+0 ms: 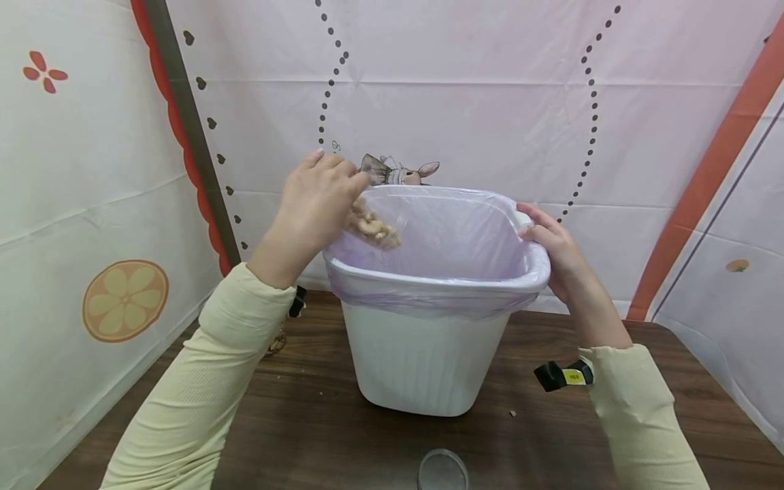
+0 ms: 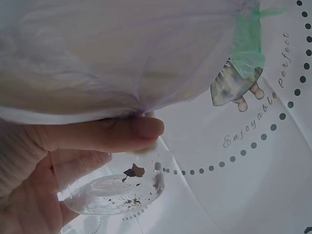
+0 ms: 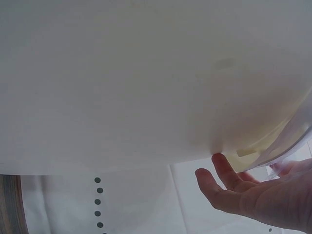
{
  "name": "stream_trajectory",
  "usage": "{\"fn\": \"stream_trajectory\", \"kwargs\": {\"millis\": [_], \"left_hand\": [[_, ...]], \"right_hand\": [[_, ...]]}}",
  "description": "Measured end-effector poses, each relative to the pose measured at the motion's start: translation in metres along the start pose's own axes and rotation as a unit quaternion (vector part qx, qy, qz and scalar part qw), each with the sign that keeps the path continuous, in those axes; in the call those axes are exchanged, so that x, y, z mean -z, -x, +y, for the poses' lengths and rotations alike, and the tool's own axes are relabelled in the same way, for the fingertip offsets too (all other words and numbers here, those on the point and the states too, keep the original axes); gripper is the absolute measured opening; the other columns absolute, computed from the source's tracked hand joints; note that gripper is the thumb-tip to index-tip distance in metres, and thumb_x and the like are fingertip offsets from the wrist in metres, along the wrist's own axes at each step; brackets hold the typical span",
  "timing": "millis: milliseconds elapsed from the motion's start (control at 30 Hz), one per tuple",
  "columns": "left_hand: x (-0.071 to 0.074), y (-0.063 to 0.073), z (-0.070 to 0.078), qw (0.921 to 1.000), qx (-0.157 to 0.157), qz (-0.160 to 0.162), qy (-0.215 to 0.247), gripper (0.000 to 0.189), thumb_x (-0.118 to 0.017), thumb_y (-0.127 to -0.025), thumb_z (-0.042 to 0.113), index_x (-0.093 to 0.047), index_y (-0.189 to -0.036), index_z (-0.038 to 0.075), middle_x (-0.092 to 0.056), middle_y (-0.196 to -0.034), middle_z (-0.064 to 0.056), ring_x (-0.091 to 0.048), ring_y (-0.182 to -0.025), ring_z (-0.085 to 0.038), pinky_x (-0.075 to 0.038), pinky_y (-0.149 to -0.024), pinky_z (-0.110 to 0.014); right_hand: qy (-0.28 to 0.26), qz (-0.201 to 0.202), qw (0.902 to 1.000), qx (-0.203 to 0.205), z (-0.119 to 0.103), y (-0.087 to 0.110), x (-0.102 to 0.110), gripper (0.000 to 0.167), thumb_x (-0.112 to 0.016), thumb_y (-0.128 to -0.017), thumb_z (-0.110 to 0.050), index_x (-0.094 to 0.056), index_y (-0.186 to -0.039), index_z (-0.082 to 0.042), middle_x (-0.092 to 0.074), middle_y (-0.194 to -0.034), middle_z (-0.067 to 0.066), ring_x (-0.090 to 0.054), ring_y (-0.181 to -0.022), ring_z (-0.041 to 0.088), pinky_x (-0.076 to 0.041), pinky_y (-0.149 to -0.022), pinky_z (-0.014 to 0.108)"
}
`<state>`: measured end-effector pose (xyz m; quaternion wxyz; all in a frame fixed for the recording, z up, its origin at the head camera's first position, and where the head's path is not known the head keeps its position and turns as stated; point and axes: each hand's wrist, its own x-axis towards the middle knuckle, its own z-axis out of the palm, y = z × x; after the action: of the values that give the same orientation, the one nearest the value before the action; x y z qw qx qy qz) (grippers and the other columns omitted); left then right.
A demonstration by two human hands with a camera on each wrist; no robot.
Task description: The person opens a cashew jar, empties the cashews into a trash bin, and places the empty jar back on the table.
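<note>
My left hand (image 1: 318,204) grips a clear plastic jar (image 2: 114,192), tipped over the left rim of a white trash bin (image 1: 422,354). Pale curved nuts that look like cashews (image 1: 375,228) show at the jar's mouth, above the bin's opening. Brown flakes cling inside the jar's base in the left wrist view. A thin purplish liner bag (image 1: 453,228) covers the inside of the bin and folds over its rim. At the right side, my right hand (image 1: 554,248) holds the rim, thumb on top; its fingertips (image 3: 218,158) rest against the outer wall.
On the dark wooden table (image 1: 294,435), a round clear lid (image 1: 443,471) lies near the front edge. Small crumbs (image 1: 512,413) are scattered about. A brown item (image 1: 277,344) shows partly behind my left sleeve. Printed cloth (image 1: 465,122) hangs behind and at both sides.
</note>
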<state>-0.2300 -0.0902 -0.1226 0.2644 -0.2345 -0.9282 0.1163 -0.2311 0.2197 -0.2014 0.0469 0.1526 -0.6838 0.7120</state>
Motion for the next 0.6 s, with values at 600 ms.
{"fn": "stream_trajectory", "kwargs": {"millis": [600], "left_hand": [[-0.0003, 0.0003, 0.0028, 0.9990, -0.016, -0.002, -0.043, 0.062, -0.057, -0.074, -0.015, -0.049, -0.128, 0.013, -0.052, -0.127, -0.013, -0.040, -0.122, -0.030, -0.018, -0.109, -0.043]], "right_hand": [[0.004, 0.003, 1.0000, -0.008, -0.0015, -0.0009, 0.0002, 0.062, -0.037, -0.086, -0.007, -0.017, -0.145, -0.006, -0.018, -0.141, 0.015, -0.041, -0.103, 0.012, -0.045, -0.077, 0.017]]}}
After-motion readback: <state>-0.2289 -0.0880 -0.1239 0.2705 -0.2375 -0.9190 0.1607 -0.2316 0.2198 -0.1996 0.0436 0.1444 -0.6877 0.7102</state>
